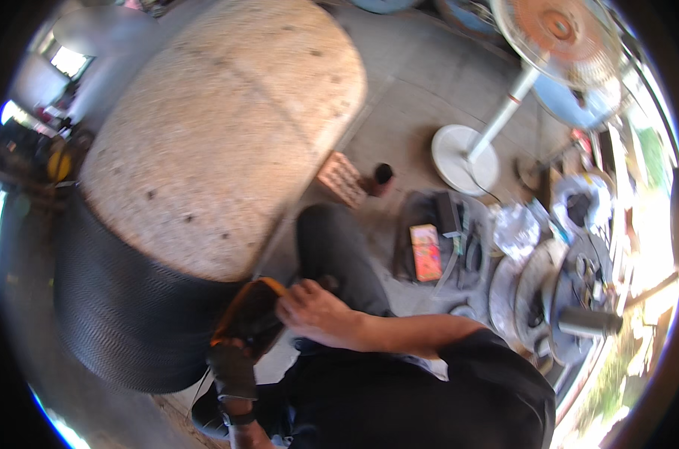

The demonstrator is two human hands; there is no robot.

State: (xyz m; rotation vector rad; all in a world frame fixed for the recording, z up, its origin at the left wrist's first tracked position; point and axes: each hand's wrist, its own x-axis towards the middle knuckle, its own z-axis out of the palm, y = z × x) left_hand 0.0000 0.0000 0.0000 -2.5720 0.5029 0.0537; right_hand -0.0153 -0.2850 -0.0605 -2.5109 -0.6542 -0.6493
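My left hand (pixel 233 370), in a dark glove with a dark band at the wrist, is closed around the lower end of a black piece with an orange edge (pixel 253 318). Blur hides what kind of thing that is. My bare right hand (pixel 313 308) has its fingers bent against the upper right side of the same piece. Close by on the left stands a large rounded block with a speckled tan top (pixel 220 142) and a black, finely ribbed side (pixel 130 314). The orange-edged piece is next to its near corner.
A brick with holes (pixel 342 179) lies beside the block. To the right stand a pedestal fan (pixel 465 157), a dark seat or bag with an orange-red box (pixel 426 253) on it, a clear plastic bag (pixel 517 228) and several round discs (pixel 538 292). My knee (pixel 332 239) rises between.
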